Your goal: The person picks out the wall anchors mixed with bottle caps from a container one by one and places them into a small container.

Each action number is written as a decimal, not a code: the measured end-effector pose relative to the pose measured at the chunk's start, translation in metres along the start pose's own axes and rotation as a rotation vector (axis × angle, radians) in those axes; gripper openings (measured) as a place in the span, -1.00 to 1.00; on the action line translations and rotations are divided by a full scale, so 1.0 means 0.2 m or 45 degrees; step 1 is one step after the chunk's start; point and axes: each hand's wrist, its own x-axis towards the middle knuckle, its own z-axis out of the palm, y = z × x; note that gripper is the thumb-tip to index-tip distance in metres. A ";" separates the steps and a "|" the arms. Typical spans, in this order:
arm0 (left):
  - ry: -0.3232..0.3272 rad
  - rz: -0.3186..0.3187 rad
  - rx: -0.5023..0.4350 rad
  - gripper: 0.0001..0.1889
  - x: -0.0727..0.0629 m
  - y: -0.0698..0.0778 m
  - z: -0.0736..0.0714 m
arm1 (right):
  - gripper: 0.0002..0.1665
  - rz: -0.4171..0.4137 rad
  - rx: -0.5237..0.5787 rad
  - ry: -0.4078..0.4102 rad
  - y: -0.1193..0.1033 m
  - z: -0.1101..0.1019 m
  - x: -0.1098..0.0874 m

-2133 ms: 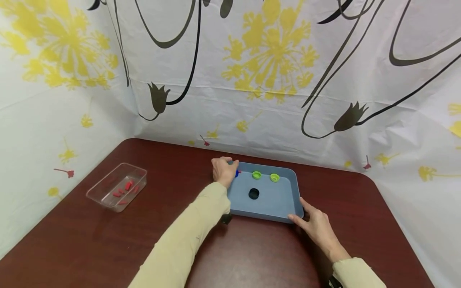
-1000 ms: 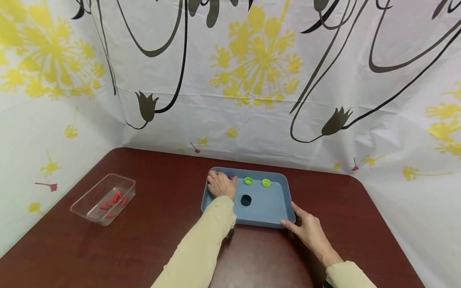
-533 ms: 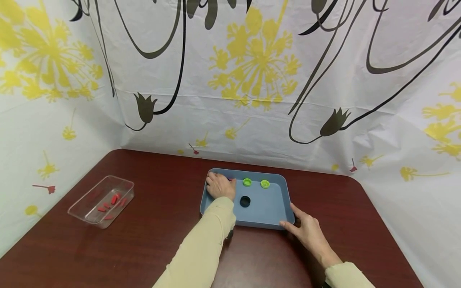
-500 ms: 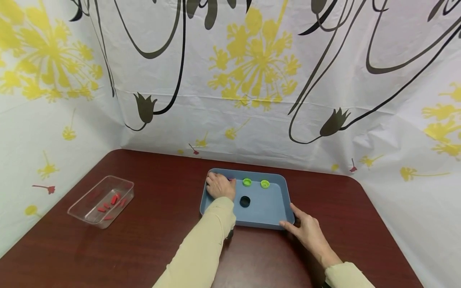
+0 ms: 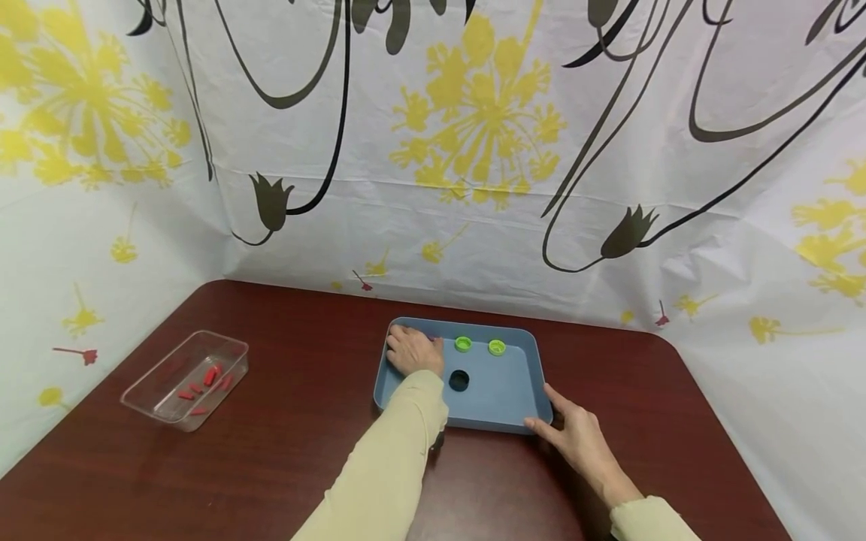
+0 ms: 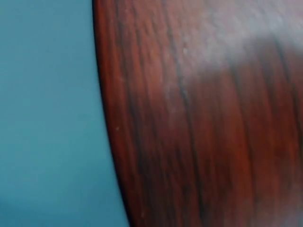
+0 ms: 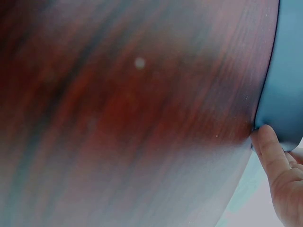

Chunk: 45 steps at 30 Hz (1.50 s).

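Note:
My left hand [image 5: 414, 351] is inside the blue tray [image 5: 497, 402], at its back left. Its back faces up and hides the fingertips, so a grip does not show. A sliver of blue-purple [image 5: 431, 338] shows just behind the hand, too little to name. Thumb and fingers of my right hand [image 5: 583, 438] hold the tray's front right corner, one to each side; the right wrist view has fingers [image 7: 270, 149] against that corner. Two light green round caps [image 5: 463, 344] sit along the back of the tray. Nearer the middle is a black round cap [image 5: 459, 380].
A clear plastic box [image 5: 186, 379] stands at the left of the dark red wooden table [image 5: 291, 451], with several small red pieces [image 5: 210, 376] inside. A patterned sheet [image 5: 379, 218] rises behind the table and along both sides.
Two seconds ago my left hand was at the tray's left wall, beside a blue thing and a bit of red; it has since moved inward over them. Lately it hardly moves. The right hand stays at the corner.

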 end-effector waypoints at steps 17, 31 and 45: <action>0.090 -0.048 -0.059 -0.21 0.00 0.01 0.05 | -0.11 0.030 -0.005 -0.033 -0.01 0.00 0.00; 0.077 -0.050 -0.081 -0.35 0.01 0.01 0.05 | -0.11 0.016 0.003 -0.012 0.00 0.00 0.00; 0.061 -0.050 -0.060 -0.34 0.01 0.01 0.07 | -0.12 0.023 -0.015 -0.021 -0.01 0.00 0.00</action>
